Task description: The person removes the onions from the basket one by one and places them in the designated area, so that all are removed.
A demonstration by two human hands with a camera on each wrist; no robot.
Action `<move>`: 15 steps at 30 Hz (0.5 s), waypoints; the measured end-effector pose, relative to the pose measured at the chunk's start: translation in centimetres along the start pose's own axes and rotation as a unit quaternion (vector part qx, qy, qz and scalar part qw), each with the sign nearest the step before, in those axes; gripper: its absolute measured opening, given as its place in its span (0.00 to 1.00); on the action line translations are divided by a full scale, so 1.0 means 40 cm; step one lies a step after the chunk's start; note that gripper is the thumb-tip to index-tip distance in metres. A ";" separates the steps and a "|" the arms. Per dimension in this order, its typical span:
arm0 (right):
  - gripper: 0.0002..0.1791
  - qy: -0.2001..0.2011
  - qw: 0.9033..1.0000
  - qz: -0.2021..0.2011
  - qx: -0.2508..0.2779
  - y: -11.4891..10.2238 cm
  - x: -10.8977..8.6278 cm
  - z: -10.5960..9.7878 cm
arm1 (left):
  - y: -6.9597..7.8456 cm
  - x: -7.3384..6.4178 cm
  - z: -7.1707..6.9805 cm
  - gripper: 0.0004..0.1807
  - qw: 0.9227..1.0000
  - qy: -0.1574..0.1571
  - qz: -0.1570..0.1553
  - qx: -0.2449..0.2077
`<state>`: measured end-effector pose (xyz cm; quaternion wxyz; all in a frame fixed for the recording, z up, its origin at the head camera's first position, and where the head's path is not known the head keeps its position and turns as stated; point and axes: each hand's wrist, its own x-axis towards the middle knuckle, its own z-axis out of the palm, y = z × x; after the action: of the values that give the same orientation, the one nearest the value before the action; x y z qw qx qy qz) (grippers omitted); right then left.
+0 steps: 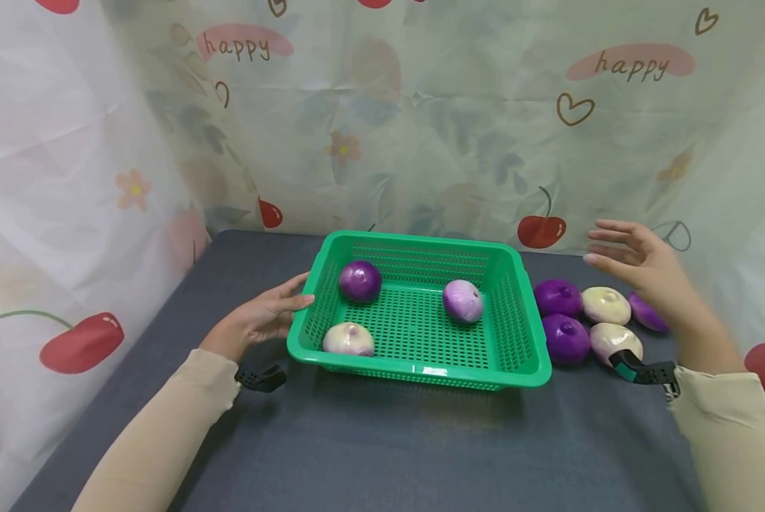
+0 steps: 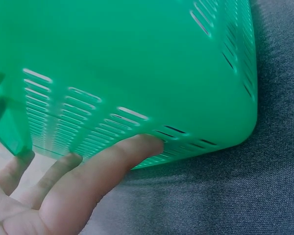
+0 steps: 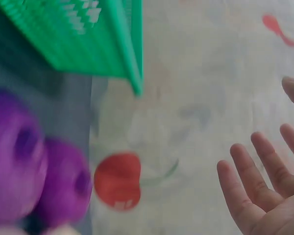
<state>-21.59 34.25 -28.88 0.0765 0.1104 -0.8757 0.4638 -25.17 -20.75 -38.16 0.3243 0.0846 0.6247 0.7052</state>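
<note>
A green basket (image 1: 421, 370) with slotted walls stands on the table, holding a dark purple onion (image 1: 360, 281), a paler purple onion (image 1: 463, 301) and a whitish onion (image 1: 348, 339). Against its left wall rests my left hand (image 1: 264, 313); the left wrist view shows the fairly straight fingers (image 2: 108, 171) touching the slotted side (image 2: 127, 78). My right hand (image 1: 641, 259) is raised, holding nothing, beyond the onions right of the basket, its fingers spread and slightly bent. Nearest below it are a white onion (image 1: 606, 306) and a purple onion (image 1: 648, 313), partly hidden by the forearm.
More onions sit close to the basket's right side: two purple ones (image 1: 558, 297) and a whitish one (image 1: 615, 341) partly behind the wrist strap. Printed curtains (image 1: 414, 142) hang at the back and sides of the dark table (image 1: 382, 448).
</note>
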 end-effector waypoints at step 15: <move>0.28 -0.128 0.982 0.009 0.137 -0.128 0.169 0.222 | -0.006 0.008 -0.010 0.40 1.000 -0.001 0.001 0.010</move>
<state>-27.05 23.26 -28.18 -0.0561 0.1701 -0.8072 0.5624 -25.53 -20.91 -38.54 0.3230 0.0895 0.6316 0.6991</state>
